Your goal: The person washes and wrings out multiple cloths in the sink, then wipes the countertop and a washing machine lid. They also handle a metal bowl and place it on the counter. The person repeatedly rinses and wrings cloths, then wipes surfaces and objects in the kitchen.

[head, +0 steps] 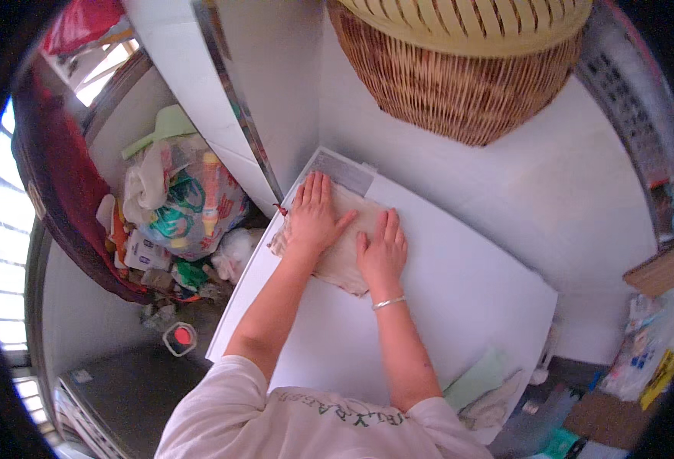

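Observation:
A beige cloth (345, 249) lies spread on a white flat-topped surface (463, 287), near its far left corner. My left hand (315, 218) rests palm down on the cloth's left part, fingers extended and thumb spread. On the cloth's right edge my right hand (384, 252) lies flat, its thumb apart from the fingers; a silver-coloured bangle is on that wrist. A small dark red tassel-like piece (280, 210) sticks out at the left edge beside my left hand. The cloth under both palms is hidden.
A wicker basket (457, 86) with a yellow plastic basket (486, 28) on top hangs or stands beyond the surface. At lower right lie a pale green cloth (477, 378) and a greyish cloth (492, 404). Left are filled plastic bags (190, 201) and a light green dipper (173, 121).

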`<state>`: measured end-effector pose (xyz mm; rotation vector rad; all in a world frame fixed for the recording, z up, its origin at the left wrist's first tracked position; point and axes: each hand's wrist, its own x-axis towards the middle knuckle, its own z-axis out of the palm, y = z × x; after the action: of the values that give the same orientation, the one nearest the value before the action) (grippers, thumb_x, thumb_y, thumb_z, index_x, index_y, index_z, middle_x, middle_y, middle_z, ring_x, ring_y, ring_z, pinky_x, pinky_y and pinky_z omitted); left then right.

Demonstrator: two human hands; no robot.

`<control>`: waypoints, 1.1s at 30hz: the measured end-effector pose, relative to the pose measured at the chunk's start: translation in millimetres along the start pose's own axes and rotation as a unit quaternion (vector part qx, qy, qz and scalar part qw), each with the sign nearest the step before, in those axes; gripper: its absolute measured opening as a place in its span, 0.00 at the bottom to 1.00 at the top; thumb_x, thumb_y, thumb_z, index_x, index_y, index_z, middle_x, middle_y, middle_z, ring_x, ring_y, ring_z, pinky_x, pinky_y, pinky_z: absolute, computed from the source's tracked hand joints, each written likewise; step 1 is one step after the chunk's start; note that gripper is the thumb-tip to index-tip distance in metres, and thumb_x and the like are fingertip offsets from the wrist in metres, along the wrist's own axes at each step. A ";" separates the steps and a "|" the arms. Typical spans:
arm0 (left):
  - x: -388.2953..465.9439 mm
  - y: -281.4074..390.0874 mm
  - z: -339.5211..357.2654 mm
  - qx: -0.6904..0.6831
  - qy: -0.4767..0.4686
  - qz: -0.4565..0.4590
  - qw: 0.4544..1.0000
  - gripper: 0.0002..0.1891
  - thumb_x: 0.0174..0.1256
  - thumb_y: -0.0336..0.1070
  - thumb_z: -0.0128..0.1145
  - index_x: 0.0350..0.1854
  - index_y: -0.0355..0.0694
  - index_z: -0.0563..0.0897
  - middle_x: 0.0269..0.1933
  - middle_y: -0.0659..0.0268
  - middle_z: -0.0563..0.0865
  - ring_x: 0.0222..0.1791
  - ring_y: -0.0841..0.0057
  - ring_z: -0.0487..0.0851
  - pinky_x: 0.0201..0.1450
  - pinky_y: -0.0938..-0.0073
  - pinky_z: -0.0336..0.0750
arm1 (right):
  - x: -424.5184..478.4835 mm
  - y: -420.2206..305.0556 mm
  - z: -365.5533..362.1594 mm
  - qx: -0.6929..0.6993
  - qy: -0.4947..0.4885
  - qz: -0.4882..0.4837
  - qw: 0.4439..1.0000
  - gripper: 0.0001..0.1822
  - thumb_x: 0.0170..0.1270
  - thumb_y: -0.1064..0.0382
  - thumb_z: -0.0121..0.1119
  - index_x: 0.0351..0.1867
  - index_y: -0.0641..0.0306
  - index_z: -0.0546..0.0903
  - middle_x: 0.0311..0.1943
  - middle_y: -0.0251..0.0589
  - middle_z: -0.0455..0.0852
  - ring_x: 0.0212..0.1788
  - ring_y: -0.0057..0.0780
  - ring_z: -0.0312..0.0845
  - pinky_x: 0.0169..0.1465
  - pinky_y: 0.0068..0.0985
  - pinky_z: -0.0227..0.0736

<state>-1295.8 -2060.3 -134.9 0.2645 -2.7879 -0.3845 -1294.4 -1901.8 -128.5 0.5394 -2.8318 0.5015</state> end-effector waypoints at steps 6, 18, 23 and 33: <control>-26.5 -19.4 -18.8 -0.086 -0.004 0.084 0.993 0.41 0.57 0.57 0.55 0.67 0.33 0.63 0.69 0.47 0.63 0.71 0.59 0.58 0.73 0.57 0.50 | 29.9 0.1 -17.3 0.010 -0.081 -0.136 0.987 0.26 0.62 0.57 0.54 0.60 0.67 0.70 0.66 0.51 0.63 0.65 0.49 0.61 0.67 0.42 0.56; -93.5 -17.0 -46.9 0.002 -0.066 -0.033 0.997 0.53 0.50 0.72 0.52 0.67 0.26 0.60 0.70 0.42 0.57 0.74 0.52 0.49 0.73 0.53 0.41 | 86.0 -29.2 36.8 0.037 -0.079 -0.316 0.945 0.34 0.62 0.45 0.54 0.66 0.60 0.65 0.67 0.42 0.65 0.69 0.41 0.57 0.69 0.42 0.50; -86.9 -13.6 -44.2 0.006 -0.065 -0.018 0.998 0.54 0.48 0.70 0.56 0.67 0.26 0.60 0.71 0.44 0.57 0.73 0.52 0.49 0.73 0.55 0.41 | 96.0 -19.8 26.6 0.066 -0.112 -0.293 0.947 0.33 0.62 0.47 0.53 0.65 0.61 0.65 0.67 0.44 0.64 0.69 0.41 0.56 0.69 0.41 0.49; -95.9 4.4 -41.2 0.072 -0.097 0.004 0.993 0.61 0.43 0.73 0.60 0.68 0.24 0.53 0.71 0.39 0.54 0.74 0.50 0.46 0.73 0.50 0.37 | -5.8 -4.8 -1.3 0.084 -0.021 -0.070 0.994 0.39 0.58 0.42 0.55 0.65 0.68 0.66 0.68 0.56 0.59 0.72 0.49 0.47 0.74 0.45 0.34</control>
<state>-1193.2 -2044.5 -122.8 0.2623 -3.0132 -0.2161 -1287.1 -1903.7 -127.4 0.7815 -2.7802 0.7128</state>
